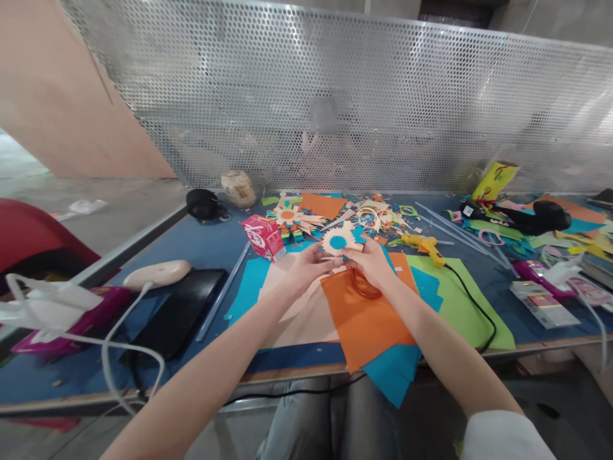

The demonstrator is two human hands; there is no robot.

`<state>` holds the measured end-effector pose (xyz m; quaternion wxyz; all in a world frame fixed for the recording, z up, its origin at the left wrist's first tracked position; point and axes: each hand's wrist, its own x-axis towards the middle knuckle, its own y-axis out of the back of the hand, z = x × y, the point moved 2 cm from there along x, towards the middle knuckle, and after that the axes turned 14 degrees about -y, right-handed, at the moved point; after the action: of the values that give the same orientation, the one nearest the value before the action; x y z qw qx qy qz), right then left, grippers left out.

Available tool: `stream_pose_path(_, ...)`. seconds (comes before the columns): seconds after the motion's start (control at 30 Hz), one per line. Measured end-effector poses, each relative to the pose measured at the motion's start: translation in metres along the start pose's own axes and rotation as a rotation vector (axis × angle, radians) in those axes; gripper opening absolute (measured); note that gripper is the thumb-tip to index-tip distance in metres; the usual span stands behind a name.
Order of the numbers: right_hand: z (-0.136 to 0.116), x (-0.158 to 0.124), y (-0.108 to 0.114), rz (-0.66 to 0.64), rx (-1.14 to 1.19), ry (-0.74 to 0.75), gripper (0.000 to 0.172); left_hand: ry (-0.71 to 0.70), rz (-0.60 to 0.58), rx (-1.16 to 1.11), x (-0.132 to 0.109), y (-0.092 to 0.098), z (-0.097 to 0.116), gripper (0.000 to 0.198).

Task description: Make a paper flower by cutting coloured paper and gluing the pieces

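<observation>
Between my two hands is a cream flower-shaped cutout (330, 250) with a blue round centre, its edge toothed like petals. My left hand (310, 263) grips its lower left edge with closed fingers. On the other side my right hand (370, 257) is closed on the cutout's right part, where a bit of blue also shows. Below them lie an orange sheet (354, 326), a pale peach sheet (297, 313) and blue sheets (395, 377). Orange loops (366, 291) rest on the orange sheet under my right hand.
A pink box (263, 237) stands left of my hands. The yellow glue gun (424, 244) lies right, its black cord crossing a green sheet (472, 300). Paper scraps (378, 214) spread behind, before a perforated metal panel (335, 96). A black phone-like slab (179, 313) and white cables lie left.
</observation>
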<state>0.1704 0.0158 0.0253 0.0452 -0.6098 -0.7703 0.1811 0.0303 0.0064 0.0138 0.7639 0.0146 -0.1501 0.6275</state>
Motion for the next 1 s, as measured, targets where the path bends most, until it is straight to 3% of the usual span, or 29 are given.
stream_pose_path(0.17,0.009,0.002,0.004,-0.063,-0.295,0.05,0.026,0.009,-0.009,0.027,0.001,0.003,-0.005,0.044)
stream_pose_path(0.3,0.009,0.0,0.003,-0.087,-0.521,0.202,0.017,0.149,0.001,-0.093,0.0,0.004,-0.01,0.042)
stream_pose_path(0.4,0.007,-0.004,0.0,-0.021,-0.581,0.256,0.016,0.221,-0.007,-0.181,-0.002,0.0,-0.007,0.023)
stream_pose_path(0.47,0.006,-0.006,-0.001,0.053,-0.605,0.289,0.016,0.258,0.008,-0.209,-0.004,-0.002,-0.002,0.02)
stream_pose_path(0.53,0.004,-0.007,0.001,0.133,-0.64,0.355,0.013,0.298,0.018,-0.221,-0.006,-0.004,0.004,0.021)
stream_pose_path(0.67,0.0,-0.006,0.007,0.202,-0.878,0.516,0.005,0.387,0.003,-0.224,-0.009,-0.007,0.008,0.042)
stream_pose_path(0.77,0.0,-0.005,0.007,0.162,-1.04,0.597,0.008,0.366,0.002,-0.186,-0.009,-0.006,0.002,0.03)
stream_pose_path(0.87,0.003,-0.007,0.002,0.078,-1.106,0.686,0.009,0.251,0.016,-0.075,-0.007,-0.003,-0.003,0.027)
stream_pose_path(1.0,0.005,-0.015,-0.005,0.018,-1.025,0.718,0.007,0.118,0.082,0.015,-0.004,-0.001,0.001,0.048)
